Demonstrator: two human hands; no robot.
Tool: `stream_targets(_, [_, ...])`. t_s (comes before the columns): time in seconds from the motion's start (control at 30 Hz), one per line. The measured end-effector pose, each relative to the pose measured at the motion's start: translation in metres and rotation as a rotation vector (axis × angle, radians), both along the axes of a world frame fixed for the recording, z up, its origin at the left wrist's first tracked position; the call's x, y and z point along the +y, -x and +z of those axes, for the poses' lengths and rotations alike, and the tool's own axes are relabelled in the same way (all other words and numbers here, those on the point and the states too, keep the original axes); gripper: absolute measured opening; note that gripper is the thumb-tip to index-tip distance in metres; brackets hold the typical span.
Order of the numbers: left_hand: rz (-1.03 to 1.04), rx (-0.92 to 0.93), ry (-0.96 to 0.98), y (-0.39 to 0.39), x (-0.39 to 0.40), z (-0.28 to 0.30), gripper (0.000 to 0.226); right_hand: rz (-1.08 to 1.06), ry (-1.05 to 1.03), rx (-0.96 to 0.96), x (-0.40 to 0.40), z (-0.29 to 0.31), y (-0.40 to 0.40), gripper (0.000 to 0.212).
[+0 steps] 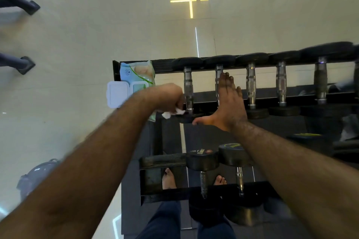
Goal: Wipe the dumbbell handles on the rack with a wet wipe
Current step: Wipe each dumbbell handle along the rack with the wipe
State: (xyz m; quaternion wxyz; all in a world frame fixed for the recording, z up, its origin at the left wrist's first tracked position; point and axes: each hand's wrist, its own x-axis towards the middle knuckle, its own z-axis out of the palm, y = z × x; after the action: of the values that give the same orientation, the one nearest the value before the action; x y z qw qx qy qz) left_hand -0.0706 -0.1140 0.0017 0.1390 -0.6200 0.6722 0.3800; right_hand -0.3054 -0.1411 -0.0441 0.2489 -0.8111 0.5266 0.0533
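Several black dumbbells with metal handles lie side by side on the top shelf of a black rack. My left hand grips a crumpled white wet wipe at the near end of the leftmost dumbbell handle. My right hand lies flat with straight fingers over the second dumbbell handle, thumb spread to the left. The third dumbbell handle stands free to the right of it.
A wet wipe pack with its white lid flipped open sits at the rack's left end. Two more dumbbells rest on the lower shelf. My bare feet stand under the rack. Light tiled floor lies left, with dark equipment legs.
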Motion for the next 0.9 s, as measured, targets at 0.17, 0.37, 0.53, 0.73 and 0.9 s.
stream_targets(0.17, [0.673, 0.195, 0.345, -0.025, 0.023, -0.017, 0.018, -0.002, 0.024, -0.009, 0.001, -0.003, 0.001, 0.18])
stream_targets(0.37, [0.701, 0.162, 0.376, 0.038, 0.045, -0.03, 0.015, -0.005, 0.034, 0.016, 0.001, -0.002, -0.001, 0.18])
stream_targets(0.53, [0.676, 0.329, 0.555, 0.03, 0.035, -0.011, 0.01, -0.008, 0.026, 0.008, 0.001, -0.002, -0.001, 0.18])
stream_targets(0.73, [0.458, 0.085, 0.968, 0.033, 0.001, -0.033, 0.017, -0.018, 0.032, 0.026, 0.001, -0.003, -0.002, 0.181])
stream_targets(0.9, [0.356, 0.238, 0.646, 0.034, 0.033, -0.026, 0.022, -0.005, 0.039, 0.021, 0.002, -0.003, 0.0, 0.179])
